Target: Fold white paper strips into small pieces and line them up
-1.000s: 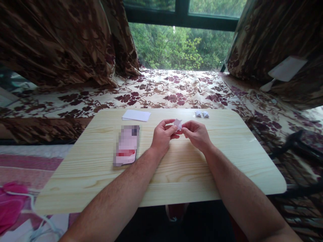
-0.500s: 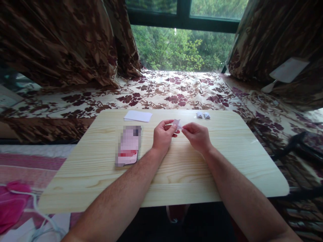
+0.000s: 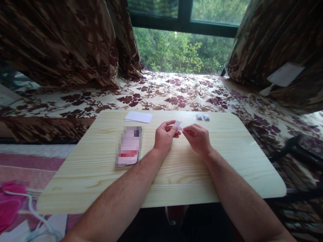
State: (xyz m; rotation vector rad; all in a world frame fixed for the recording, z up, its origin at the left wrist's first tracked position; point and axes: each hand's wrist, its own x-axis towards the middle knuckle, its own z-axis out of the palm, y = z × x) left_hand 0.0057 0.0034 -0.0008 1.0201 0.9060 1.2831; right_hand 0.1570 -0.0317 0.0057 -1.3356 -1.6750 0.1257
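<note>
Over the middle of a light wooden table [image 3: 176,174], my left hand [image 3: 164,137] and my right hand [image 3: 198,137] pinch a small folded white paper piece [image 3: 178,125] between their fingertips. My left thumb and fingers close on its left side. My right fingertips are curled against its right edge. Two small folded white paper shapes [image 3: 203,116] lie side by side at the table's far edge, just beyond my right hand. A small stack of white paper sheets [image 3: 138,117] lies at the far edge to the left.
A phone [image 3: 128,146] lies flat on the table left of my left hand. A floral-patterned cloth [image 3: 161,92] covers the ledge behind the table, with brown curtains on both sides of a window [image 3: 181,50]. Pink fabric and a white cable [image 3: 15,208] lie at bottom left.
The paper piece has been turned slightly between my fingers. Both hands stay in about the same place over the table.
</note>
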